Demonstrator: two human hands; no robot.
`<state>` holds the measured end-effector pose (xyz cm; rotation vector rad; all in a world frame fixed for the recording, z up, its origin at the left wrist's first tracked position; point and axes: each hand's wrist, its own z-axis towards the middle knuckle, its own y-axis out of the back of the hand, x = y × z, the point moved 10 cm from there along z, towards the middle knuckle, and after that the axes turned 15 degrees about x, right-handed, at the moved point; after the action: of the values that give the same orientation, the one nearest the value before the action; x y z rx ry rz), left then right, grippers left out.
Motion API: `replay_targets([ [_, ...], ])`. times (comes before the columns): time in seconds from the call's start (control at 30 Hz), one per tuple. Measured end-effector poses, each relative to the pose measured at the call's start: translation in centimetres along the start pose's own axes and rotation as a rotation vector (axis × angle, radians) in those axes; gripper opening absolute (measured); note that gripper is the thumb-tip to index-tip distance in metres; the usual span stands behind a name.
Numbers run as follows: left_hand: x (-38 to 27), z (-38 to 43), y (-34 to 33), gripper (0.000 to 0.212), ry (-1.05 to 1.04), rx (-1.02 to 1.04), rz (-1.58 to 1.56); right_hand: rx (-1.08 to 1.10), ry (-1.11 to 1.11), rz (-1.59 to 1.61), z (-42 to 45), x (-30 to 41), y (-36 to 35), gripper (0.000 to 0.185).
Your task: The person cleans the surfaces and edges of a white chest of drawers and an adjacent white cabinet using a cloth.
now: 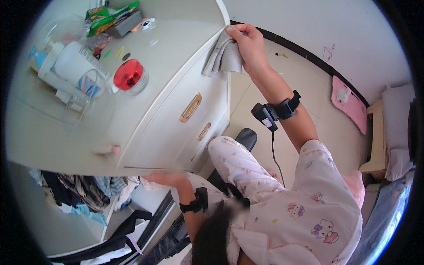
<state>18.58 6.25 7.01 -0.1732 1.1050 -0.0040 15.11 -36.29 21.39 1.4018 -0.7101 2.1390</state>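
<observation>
My right hand (250, 44) pinches a folded grey cloth (225, 56) at the far corner of a white dresser's top; the cloth hangs over the edge against the drawer side. My left hand (165, 179) is low by the near end of the dresser (159, 79), blurred, its fingertips partly hidden, so its grip is unclear. On the dresser top stand a clear jar with a red foil top (129, 75), a white pump bottle (74, 61) and a green snack packet (111, 16). A small pinkish item (111, 150) lies near the front edge, too blurred to name.
Open shelving with clothes (82, 192) is below left. A black cable (274, 159) runs from the device on my right wrist. Beyond the tiled floor (298, 79), a pink board with a white rabbit figure (349, 106) leans by the wall, near a wooden frame with cushions (374, 142).
</observation>
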Motion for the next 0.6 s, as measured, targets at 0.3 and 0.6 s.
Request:
replay_targets([
  [0.3,-2.8,0.0,0.6,0.069,0.025,0.118,0.020,0.269,0.465,-0.457,-10.9,6.3,-11.4,0.011],
  [0.6,-9.9,-2.9,6.9,0.060,-0.212,0.034,0.276,0.604,0.773,-0.370,-21.4,9.5,-22.9,0.018],
])
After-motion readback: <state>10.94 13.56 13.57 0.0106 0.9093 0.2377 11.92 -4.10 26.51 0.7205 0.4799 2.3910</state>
